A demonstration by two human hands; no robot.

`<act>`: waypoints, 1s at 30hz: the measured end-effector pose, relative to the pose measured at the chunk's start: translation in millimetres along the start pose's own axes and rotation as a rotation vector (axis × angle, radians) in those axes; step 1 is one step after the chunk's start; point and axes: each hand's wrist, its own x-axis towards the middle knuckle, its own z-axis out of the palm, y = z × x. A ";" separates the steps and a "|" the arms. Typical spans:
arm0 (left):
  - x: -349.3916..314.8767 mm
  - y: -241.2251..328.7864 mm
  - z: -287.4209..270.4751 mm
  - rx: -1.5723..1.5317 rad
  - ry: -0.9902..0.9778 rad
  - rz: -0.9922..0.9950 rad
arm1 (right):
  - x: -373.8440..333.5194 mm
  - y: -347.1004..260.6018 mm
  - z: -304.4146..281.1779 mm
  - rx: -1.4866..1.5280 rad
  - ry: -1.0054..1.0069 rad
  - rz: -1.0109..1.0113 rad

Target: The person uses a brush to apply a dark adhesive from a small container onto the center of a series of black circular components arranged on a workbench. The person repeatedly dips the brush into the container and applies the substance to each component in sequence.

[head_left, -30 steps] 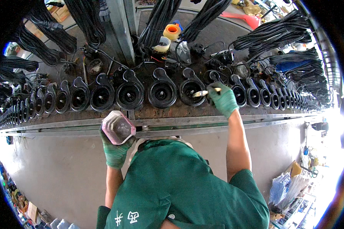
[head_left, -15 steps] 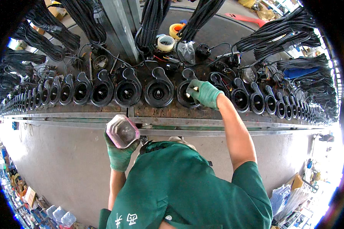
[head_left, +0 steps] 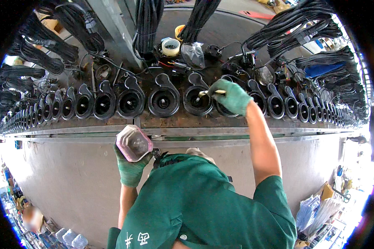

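Observation:
My left hand [head_left: 131,169], in a green glove, is closed around a translucent tub [head_left: 134,143] with a pink rim, held in front of the bench edge. Something greyish shows inside it. My gloved right hand [head_left: 232,98] reaches over the bench and grips a thin, pale stick-like tool [head_left: 203,93]; its exact kind is hard to make out. The tool's tip points left, over a round black housing [head_left: 198,101] with a pin at its centre. Another black housing [head_left: 226,108] lies partly hidden under this hand.
Similar black housings [head_left: 163,101] line the bench edge [head_left: 183,132] on both sides. Behind them are a white tub of small parts [head_left: 171,47], a clear plastic bag [head_left: 193,54] and loose wiring. Black cable bundles [head_left: 148,29] hang above, beside a metal post [head_left: 116,33].
My right hand has shifted right relative to the housing, and more of the pale tool now shows. The bench scene has slid slightly left in view. My left hand stays put with the tub.

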 end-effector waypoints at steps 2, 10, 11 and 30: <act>6.0 6.9 6.4 0.107 0.011 0.114 | -28.7 -8.9 -22.3 0.144 0.110 0.153; 11.4 8.4 25.6 0.072 -0.064 0.106 | -105.6 29.8 -36.6 0.409 0.415 0.526; 14.5 9.0 27.4 0.099 -0.075 0.149 | -104.9 38.5 -30.3 0.232 0.432 0.386; 4.4 31.4 57.8 0.027 -0.049 0.013 | -41.9 45.4 -28.0 -0.075 -0.196 0.329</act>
